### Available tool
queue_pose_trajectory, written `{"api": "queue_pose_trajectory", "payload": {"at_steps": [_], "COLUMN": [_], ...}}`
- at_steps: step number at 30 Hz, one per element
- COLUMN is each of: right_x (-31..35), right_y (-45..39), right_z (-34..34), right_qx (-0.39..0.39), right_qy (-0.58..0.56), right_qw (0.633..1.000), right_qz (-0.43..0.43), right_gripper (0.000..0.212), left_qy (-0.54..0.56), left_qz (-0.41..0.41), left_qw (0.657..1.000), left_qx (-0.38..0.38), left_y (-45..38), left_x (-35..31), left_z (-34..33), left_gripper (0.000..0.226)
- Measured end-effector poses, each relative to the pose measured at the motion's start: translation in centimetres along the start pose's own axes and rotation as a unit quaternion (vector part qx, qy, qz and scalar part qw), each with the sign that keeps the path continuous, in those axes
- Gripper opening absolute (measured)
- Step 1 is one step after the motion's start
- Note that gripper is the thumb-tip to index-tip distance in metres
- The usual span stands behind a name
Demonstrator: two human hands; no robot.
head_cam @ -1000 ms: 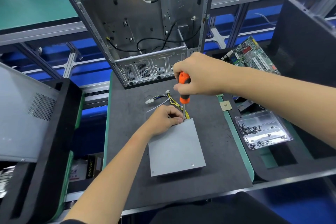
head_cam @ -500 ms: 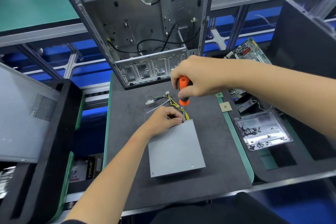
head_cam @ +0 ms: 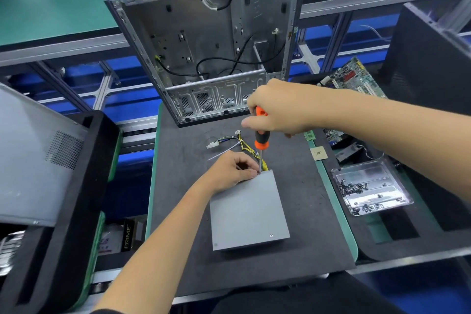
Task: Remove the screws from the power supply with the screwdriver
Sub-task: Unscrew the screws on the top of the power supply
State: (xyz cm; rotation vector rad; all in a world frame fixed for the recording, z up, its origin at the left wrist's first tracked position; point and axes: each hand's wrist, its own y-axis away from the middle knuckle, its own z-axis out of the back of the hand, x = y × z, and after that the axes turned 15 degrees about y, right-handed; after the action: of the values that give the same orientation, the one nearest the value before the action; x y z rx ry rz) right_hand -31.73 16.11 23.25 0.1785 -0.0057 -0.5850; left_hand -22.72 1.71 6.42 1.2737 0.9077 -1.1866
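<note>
A flat grey power supply (head_cam: pixel 248 211) lies on the dark mat, its yellow and black cable bundle (head_cam: pixel 242 141) trailing off the far edge. One screw (head_cam: pixel 271 235) shows near its front right corner. My right hand (head_cam: pixel 276 109) grips the orange and black screwdriver (head_cam: pixel 261 139), held upright with its tip at the far edge of the power supply. My left hand (head_cam: pixel 233 169) sits on the far left corner, fingers curled beside the shaft; its fingertips hide the tip.
An open metal computer case (head_cam: pixel 211 41) stands tilted at the back of the mat (head_cam: pixel 183 186). A clear tray (head_cam: pixel 370 188) with several loose screws lies to the right, a circuit board (head_cam: pixel 353 79) behind it. A grey side panel (head_cam: pixel 30 155) leans at the left.
My right hand has turned a little on the screwdriver handle, which stays upright at the same spot. The left hand and power supply have not moved.
</note>
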Motion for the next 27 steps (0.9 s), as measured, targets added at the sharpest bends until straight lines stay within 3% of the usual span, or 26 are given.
{"api": "queue_pose_trajectory", "payload": {"at_steps": [5,11,14,17,20,23,25,27], "right_x": [0.4,1.4,1.5,0.7,0.3,0.3,0.2,0.2], "right_y": [0.2,0.6,0.4,0.2,0.5,0.3,0.0,-0.2], "right_z": [-0.3,-0.7,-0.4,1.1,2.2,1.5,1.0,0.5], "right_qx": [-0.026,-0.072,-0.025,0.076,0.139,0.109,0.084,0.063], "right_qy": [-0.045,-0.062,-0.046,-0.012,-0.01,-0.013,0.033,0.094], "right_qw": [0.998,0.985,0.995,0.995,0.981,0.988,0.993,0.991], "right_qz": [-0.033,-0.144,-0.082,0.056,0.133,0.113,0.07,0.074], "right_gripper": [0.04,0.045,0.039,0.011,0.025,0.012,0.038,0.038], "left_qy": [-0.004,-0.013,-0.014,-0.017,-0.012,-0.005,0.001,-0.002], "left_qz": [-0.011,-0.015,-0.024,-0.023,-0.018,-0.013,-0.003,0.002], "left_qw": [1.0,1.0,1.0,1.0,1.0,1.0,1.0,1.0], "left_qx": [0.003,0.003,0.008,0.013,0.012,0.018,0.021,0.026], "left_y": [0.0,-0.1,0.0,0.0,0.0,0.1,0.1,0.1], "left_x": [0.0,0.1,0.0,-0.1,-0.2,-0.4,-0.5,-0.5], "left_z": [0.0,-0.2,-0.1,-0.1,0.0,-0.1,-0.1,-0.1], "left_gripper": [0.016,0.013,0.016,0.017,0.017,0.015,0.014,0.016]}}
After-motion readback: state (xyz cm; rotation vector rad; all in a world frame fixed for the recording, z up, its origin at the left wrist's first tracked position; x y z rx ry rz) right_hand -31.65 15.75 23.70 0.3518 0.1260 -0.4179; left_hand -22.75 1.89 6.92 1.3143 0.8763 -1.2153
